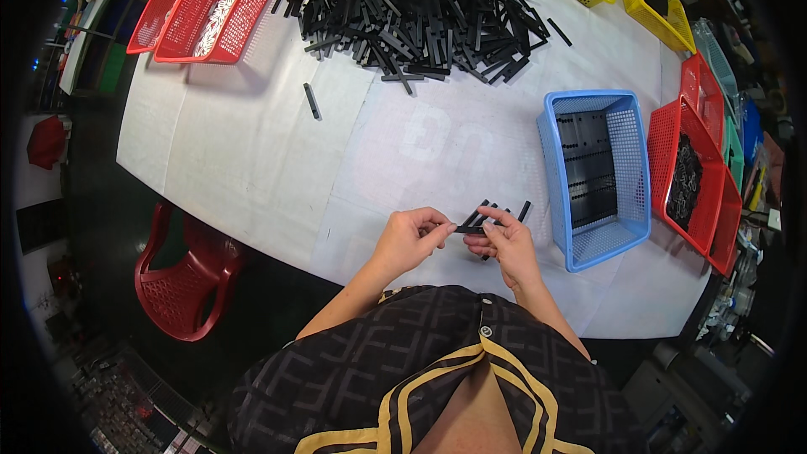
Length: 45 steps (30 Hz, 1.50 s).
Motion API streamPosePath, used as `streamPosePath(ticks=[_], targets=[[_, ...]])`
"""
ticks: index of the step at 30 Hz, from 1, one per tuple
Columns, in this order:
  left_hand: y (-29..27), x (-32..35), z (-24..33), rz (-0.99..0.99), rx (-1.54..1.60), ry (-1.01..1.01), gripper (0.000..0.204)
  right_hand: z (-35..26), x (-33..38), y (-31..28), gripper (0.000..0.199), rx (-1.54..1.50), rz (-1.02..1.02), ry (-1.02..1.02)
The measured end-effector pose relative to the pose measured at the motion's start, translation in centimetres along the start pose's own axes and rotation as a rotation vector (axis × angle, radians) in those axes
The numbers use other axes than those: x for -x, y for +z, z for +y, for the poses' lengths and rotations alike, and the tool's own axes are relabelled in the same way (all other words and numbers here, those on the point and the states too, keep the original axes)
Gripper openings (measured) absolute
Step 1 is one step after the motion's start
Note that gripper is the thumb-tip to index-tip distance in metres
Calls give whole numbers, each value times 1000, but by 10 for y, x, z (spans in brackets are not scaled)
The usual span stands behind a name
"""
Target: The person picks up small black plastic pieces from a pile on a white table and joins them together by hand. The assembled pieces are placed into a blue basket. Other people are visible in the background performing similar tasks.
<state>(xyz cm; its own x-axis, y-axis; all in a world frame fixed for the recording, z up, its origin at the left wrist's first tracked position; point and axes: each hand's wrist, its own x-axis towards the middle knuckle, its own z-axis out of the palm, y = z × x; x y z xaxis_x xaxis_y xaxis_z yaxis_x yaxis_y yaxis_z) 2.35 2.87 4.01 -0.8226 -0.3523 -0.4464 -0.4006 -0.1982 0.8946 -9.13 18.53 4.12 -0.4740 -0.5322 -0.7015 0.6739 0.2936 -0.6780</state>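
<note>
Centre frame, low: left hand (409,237) and right hand (504,242) both pinch black strips (492,215), blue basket (598,175) just right.

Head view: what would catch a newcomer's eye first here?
A big heap of black strips fills the far middle of the white table. Near the front edge, the left hand and right hand pinch a few of those strips together. To their right stands a blue basket, with red baskets beyond.
</note>
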Motion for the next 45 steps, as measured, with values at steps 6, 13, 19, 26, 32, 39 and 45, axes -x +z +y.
streamPosePath(ticks=[6,13,19,26,32,39,45], targets=[[1,0,2,-21,-28,26,15,1,-3,-3,30,-23,7,-14],[2,-2,-8,-52,-75,38,17,-7,-3,-2,30,-15,24,-41],[2,-2,-3,-99,-109,-12,18,-11,-2,-2,31,5,28,-62],[9,-2,-8,-207,-83,-81,19,-14,-4,-1,31,57,37,-89],[20,-2,-24,-317,70,-111,18,-12,-6,-3,29,117,35,-104],[25,-2,-25,-356,156,-168,16,-11,-8,-3,29,158,55,-100],[25,-4,-29,-392,164,-188,16,-10,-8,-3,29,165,73,-87]])
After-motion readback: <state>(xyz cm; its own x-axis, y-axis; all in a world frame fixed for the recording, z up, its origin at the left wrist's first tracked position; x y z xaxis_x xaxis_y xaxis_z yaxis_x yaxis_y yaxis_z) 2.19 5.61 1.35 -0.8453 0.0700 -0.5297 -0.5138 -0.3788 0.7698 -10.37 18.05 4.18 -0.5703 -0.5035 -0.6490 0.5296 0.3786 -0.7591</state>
